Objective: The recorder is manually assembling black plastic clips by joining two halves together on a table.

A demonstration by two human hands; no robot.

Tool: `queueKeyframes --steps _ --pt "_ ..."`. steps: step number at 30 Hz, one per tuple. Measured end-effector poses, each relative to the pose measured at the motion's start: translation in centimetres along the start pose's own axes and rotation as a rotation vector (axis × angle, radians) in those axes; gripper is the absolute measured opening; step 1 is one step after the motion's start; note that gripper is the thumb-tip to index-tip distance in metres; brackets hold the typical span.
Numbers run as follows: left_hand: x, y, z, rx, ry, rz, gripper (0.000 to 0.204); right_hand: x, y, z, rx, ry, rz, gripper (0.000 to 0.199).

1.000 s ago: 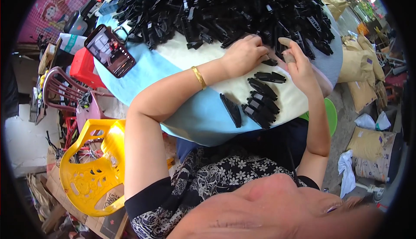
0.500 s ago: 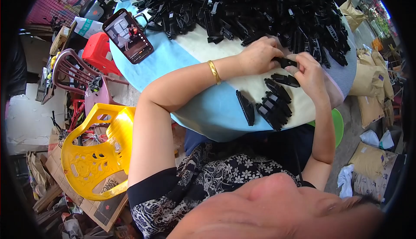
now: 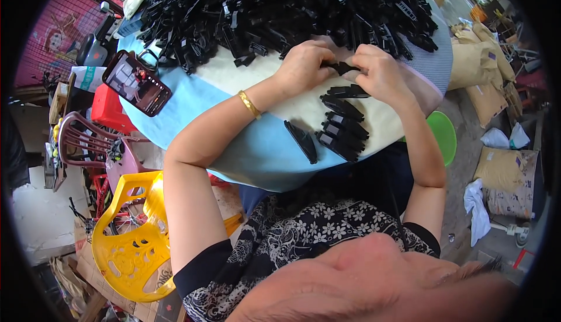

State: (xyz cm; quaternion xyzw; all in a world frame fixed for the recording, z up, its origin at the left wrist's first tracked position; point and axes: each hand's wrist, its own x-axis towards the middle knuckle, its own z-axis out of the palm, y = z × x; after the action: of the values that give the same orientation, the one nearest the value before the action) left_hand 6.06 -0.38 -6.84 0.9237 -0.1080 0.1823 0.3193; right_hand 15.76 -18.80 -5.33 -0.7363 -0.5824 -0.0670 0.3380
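Both hands have risen toward the heap, and we pinch one black plastic piece [image 3: 340,67] between left hand [image 3: 304,65] and right hand [image 3: 380,72], fingers closed on it, so a slip could knock the neat row [image 3: 342,130] below.

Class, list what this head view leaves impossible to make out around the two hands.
- Black part: mostly covered by the left hand and right hand.
- Pile: single pieces too small and tangled; far side cut off by the top edge.
- Phone screen: too small.
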Motion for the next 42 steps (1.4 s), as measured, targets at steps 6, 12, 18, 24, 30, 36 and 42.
queueKeyframes --steps 6,12,18,24,30,36,42 --pt "-0.8 0.6 -0.9 -0.102 -0.161 -0.001 0.019 0.0 -1.2 -2.2 0.108 -0.288 0.201 0.021" --pt "0.4 0.7 -4.8 0.39 0.124 -0.096 0.027 1.7 0.0 -0.7 -0.074 0.057 0.04 0.019" --pt "-0.3 -0.3 -4.8 0.645 -0.015 -0.281 0.027 4.9 2.2 2.7 -0.557 0.08 -0.042 0.021" --pt "-0.9 0.1 -2.3 0.519 0.06 -0.092 0.028 3.1 0.7 1.7 -0.376 0.073 -0.023 0.017" --pt "-1.3 1.4 -1.2 0.348 0.039 -0.106 0.034 -0.6 -1.3 -0.9 -0.015 -0.062 0.271 0.032" --pt "-0.8 2.8 -1.4 0.481 0.014 -0.183 0.039 -2.2 0.2 -0.1 0.509 0.001 0.34 0.039" --pt "-0.1 2.2 -2.3 0.066 -0.145 -0.333 0.034 -2.4 -0.6 -2.6 0.195 -0.23 0.364 0.029"
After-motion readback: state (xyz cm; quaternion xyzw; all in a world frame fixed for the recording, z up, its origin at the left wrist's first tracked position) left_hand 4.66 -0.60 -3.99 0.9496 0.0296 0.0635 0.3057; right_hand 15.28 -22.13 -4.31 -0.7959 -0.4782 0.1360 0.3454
